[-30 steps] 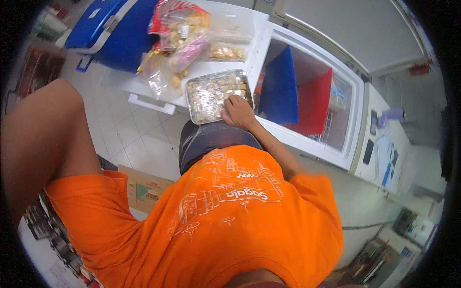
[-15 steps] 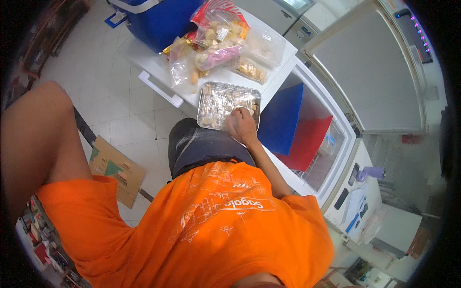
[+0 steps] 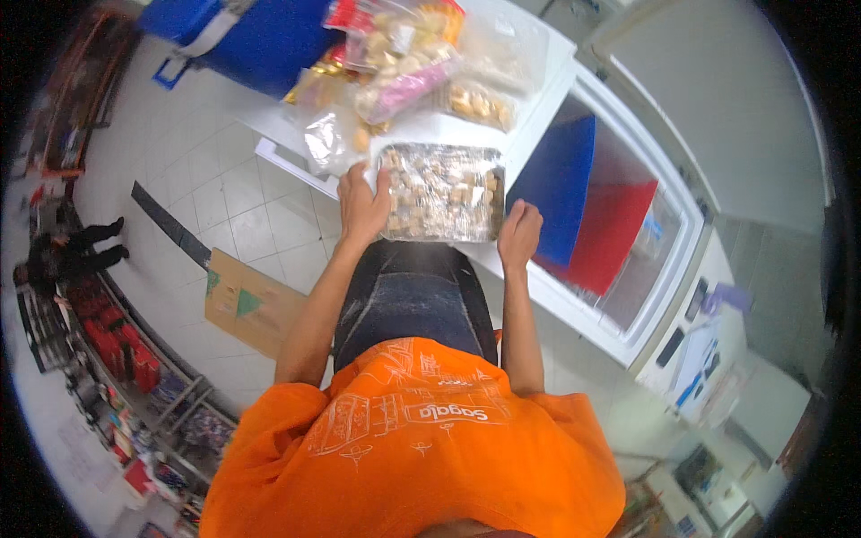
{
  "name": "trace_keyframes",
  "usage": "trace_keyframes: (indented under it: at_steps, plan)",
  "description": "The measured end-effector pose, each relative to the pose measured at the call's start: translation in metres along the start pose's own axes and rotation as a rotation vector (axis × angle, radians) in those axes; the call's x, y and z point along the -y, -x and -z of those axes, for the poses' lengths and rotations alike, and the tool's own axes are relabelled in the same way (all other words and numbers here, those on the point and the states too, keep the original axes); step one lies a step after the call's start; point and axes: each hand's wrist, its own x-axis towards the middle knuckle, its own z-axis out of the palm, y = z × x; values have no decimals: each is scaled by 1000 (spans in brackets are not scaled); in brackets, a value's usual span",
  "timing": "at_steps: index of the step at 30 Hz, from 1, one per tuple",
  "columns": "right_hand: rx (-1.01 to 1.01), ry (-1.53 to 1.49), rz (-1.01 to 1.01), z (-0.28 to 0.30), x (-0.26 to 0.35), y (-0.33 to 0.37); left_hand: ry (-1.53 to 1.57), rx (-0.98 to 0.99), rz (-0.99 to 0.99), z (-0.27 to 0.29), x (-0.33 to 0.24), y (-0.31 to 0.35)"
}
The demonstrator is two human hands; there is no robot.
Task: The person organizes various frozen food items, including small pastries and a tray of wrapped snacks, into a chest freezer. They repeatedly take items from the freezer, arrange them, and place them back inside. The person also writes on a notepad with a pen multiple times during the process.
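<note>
- Head view: a shallow rectangular silvery tray (image 3: pixel 439 239) is lying at the near edge of a white flat surface (image 3: pixel 525 134), just above the wearer's lap.
- Clear shiny plastic wrap (image 3: pixel 435 161) is already spanning its top, so covering is seemingly mostly done; whether its edges are sealing all round, or need more pressing, cannot be told.
- Many small, pale beige chunks (image 3: pixel 435 190) are filling the tray.
- The left hand (image 3: pixel 363 208) is touching the left rim, thumb spreading from the fingers; whether it is pinching cannot be told.
- The right hand (image 3: pixel 519 231) is curling loosely beside the right edge; its grip is not showing.
- Beyond, clear plastic bags of yellowish round pieces (image 3: pixel 417 40) are heaping up beside a blue cooler box (image 3: pixel 260 45).
- Rightward, an open white chest freezer (image 3: pixel 686 211) is holding blue (image 3: pixel 567 193) and red panels (image 3: pixel 614 238).
</note>
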Motion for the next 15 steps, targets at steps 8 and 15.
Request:
trace_keyframes:
  at_steps: [8, 15]
  plan:
    - [197, -65, -41, -9, -9, -18, -80, 57, -71, -67, -5, 52]
    - [319, 62, 142, -29, -5, -58, 69, 66, 49, -64, 4, 19]
